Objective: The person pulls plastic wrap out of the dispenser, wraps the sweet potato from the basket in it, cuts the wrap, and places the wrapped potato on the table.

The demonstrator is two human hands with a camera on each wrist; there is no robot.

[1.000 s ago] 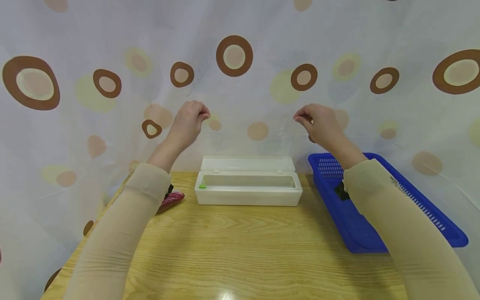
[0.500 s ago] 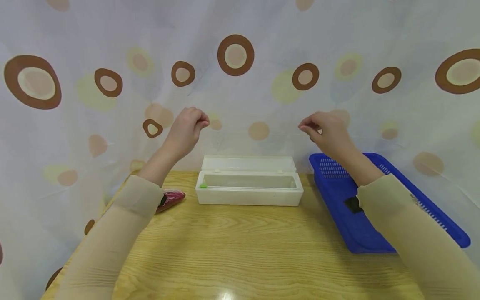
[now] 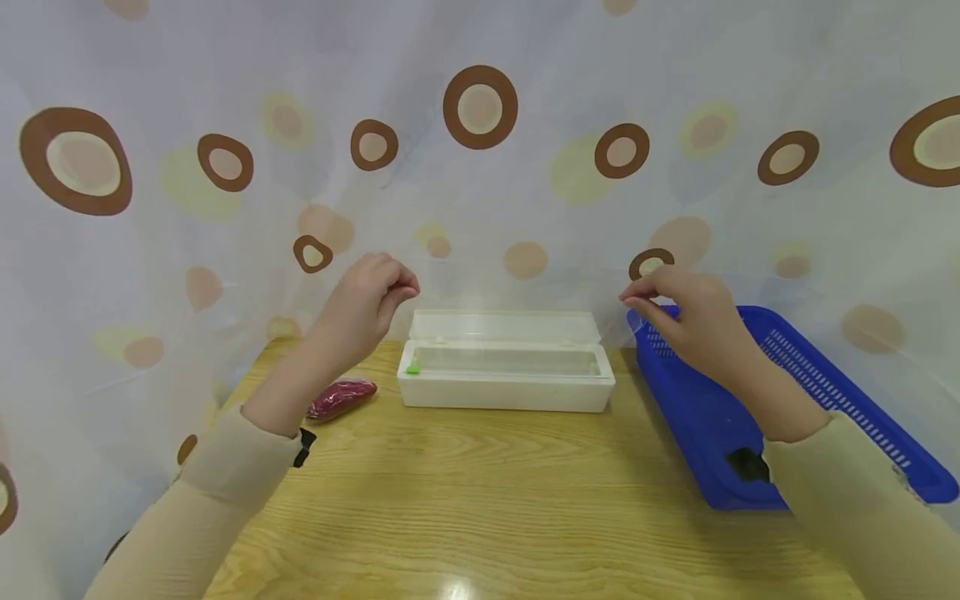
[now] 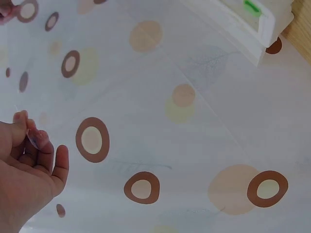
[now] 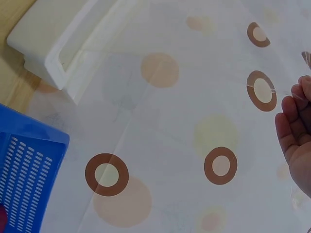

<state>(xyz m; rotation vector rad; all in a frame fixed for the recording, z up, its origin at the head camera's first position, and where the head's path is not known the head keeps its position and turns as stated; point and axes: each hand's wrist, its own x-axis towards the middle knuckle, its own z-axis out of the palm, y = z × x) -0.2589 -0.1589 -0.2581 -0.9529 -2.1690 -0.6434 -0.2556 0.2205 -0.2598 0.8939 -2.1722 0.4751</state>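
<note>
Both hands are raised above the table, level with each other and apart. My left hand (image 3: 363,304) pinches an edge of clear cling film (image 4: 36,139) between thumb and fingertips. With thumb and forefinger, my right hand (image 3: 690,321) pinches the other side; a faint edge of it shows in the right wrist view. The sheet is nearly invisible between the hands. Behind and below them stands a long white cling film dispenser (image 3: 506,393), its lid up and a green slider (image 3: 413,369) at its left end. Left of it lies a purple-red tapered thing (image 3: 343,400) wrapped in clear film.
A blue plastic basket (image 3: 693,442) with slotted sides stands at the right, partly under my right forearm. Something red shows at its edge in the right wrist view. A spotted white curtain (image 3: 487,200) hangs close behind the wooden table (image 3: 480,500).
Both hands have come down and nearer, and they have spread slightly further apart, still pinching. More of the wrapped purple-red thing shows. The dispenser and the basket stay in place.
</note>
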